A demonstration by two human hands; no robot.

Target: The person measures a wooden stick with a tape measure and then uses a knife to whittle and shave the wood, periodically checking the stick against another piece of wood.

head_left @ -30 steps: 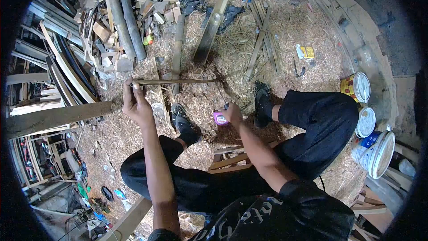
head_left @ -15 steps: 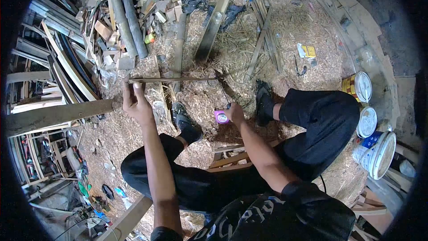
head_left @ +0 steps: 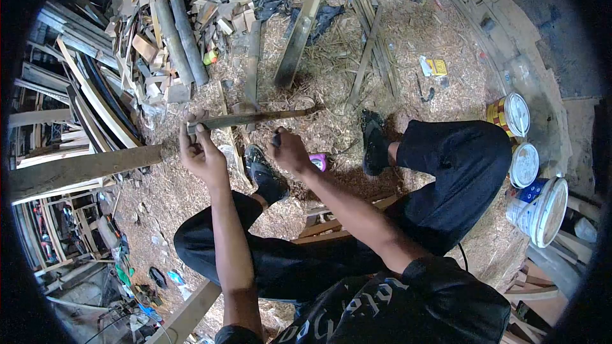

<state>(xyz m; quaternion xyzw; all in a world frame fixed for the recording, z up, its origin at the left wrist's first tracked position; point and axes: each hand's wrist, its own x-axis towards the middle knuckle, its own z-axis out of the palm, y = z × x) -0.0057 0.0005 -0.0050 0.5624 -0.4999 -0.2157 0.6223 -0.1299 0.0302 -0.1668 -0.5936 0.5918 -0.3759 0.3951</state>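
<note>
My left hand grips a narrow wooden strip near its left end, thumb below and fingers behind. The strip reaches out to the right above the ground, nearly level, with a darker, thinner far end. Just below the strip, my right hand is closed round a dark-handled tool. Only the end of the handle shows clearly, so the kind of tool cannot be made out. On the ground beside my right wrist lies a purple tape measure, partly covered by the wrist.
Wood shavings cover the ground. Offcuts are heaped at upper left, beside two round logs. A thick plank and thin strips lie ahead. Buckets stand at right, and a beam juts in from the left.
My right hand has moved left and up with the tool, away from the tape measure, and now sits under the strip. The strip has turned, showing a broader face.
</note>
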